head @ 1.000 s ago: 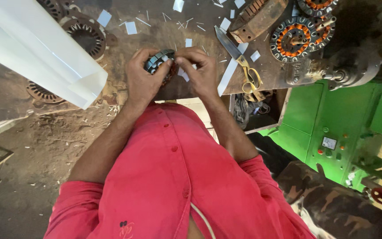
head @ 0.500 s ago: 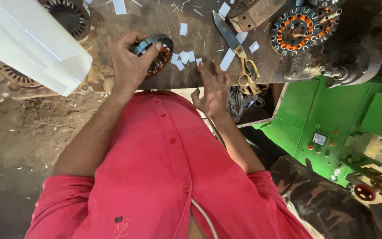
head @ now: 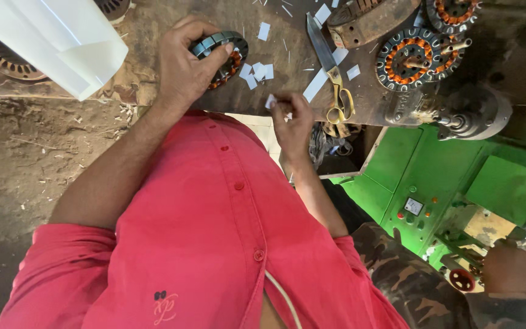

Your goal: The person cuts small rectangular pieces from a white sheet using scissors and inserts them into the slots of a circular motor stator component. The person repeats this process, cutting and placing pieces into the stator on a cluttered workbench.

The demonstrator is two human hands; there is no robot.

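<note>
On the surface [head: 153, 36], left hand [head: 184, 67] is gripping the stator [head: 223, 52]; right hand [head: 290, 119] fingers are pinching a paper slip [head: 270, 102], liable to slip free.

Soft, even daylight fills the scene, with no hard shadows. The white sheet [head: 50, 36] at 10 o'clock glares nearly blown out. The bench [head: 159, 36] at 12 o'clock looks dark and dull. Colours are saturated. Wide-angle distortion bends the edges, and the corner at 4 o'clock blurs slightly.
</note>
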